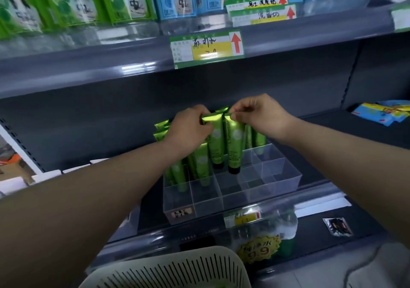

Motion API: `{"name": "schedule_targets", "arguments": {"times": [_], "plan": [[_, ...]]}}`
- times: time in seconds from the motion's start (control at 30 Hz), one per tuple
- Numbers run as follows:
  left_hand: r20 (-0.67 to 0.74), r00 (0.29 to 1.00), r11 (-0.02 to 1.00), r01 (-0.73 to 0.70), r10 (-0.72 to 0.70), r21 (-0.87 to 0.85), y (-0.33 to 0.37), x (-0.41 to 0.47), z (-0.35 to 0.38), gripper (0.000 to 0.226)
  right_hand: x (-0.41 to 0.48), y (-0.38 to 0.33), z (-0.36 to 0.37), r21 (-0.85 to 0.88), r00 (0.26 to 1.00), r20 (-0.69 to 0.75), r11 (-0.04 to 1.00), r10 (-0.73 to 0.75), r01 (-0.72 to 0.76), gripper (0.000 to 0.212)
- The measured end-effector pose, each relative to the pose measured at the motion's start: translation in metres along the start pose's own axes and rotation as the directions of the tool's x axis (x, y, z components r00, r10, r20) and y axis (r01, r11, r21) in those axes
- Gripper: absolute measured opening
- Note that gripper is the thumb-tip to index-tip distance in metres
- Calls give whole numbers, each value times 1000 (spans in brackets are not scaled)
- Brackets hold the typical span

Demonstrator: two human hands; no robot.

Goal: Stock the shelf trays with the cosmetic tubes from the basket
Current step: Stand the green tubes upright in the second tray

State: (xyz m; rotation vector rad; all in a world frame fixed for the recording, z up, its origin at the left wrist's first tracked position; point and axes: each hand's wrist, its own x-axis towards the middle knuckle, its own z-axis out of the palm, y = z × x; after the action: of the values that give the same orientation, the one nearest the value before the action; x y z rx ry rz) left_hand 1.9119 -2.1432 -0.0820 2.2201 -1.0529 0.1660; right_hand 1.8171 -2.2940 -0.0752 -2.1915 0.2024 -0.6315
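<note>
Two tubes are in hand, one per hand. The left hand (190, 126) pinches the flat crimped end of the left tube (217, 145) between thumb and fingertips. The right hand (259, 114) pinches the crimp of the right tube (234, 150) the same way. Each grip is at the very top, so each tube hangs below it with its long axis near upright, black cap down and crimp leaning slightly toward the back of the shelf (332, 130). The two tubes are just beside each other over the middle of the clear divided tray (286, 177). Both caps are low among the dividers; I cannot tell whether either touches the floor, or exactly which cell each is over. Stocked tubes (177, 174) stand in the left and rear cells, while the front and right cells hold none. Judgement: this is the placing step, with the tray partly filled. The coming move looks like a straight drop along the long axis, each hand above its own cell with no crossing needed. The right hand is nearer the unfilled cells. One risk is a cap catching on a divider edge and tipping the tube. The basket (177, 267) sits at the bottom of the view, below the shelf; its contents are hidden.
</note>
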Motion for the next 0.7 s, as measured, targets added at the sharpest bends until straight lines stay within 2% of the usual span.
{"name": "schedule_targets", "arguments": {"times": [0.27, 0.7], "plan": [[-5, 999, 997, 40, -40, 59, -12, 14, 24, 12, 15, 21, 19, -5, 998, -62, 1000, -21, 21, 7], [39, 997, 986, 60, -67, 158, -29, 12, 50, 22, 10, 52, 45, 28, 999, 22, 999, 35, -35, 9]]}}
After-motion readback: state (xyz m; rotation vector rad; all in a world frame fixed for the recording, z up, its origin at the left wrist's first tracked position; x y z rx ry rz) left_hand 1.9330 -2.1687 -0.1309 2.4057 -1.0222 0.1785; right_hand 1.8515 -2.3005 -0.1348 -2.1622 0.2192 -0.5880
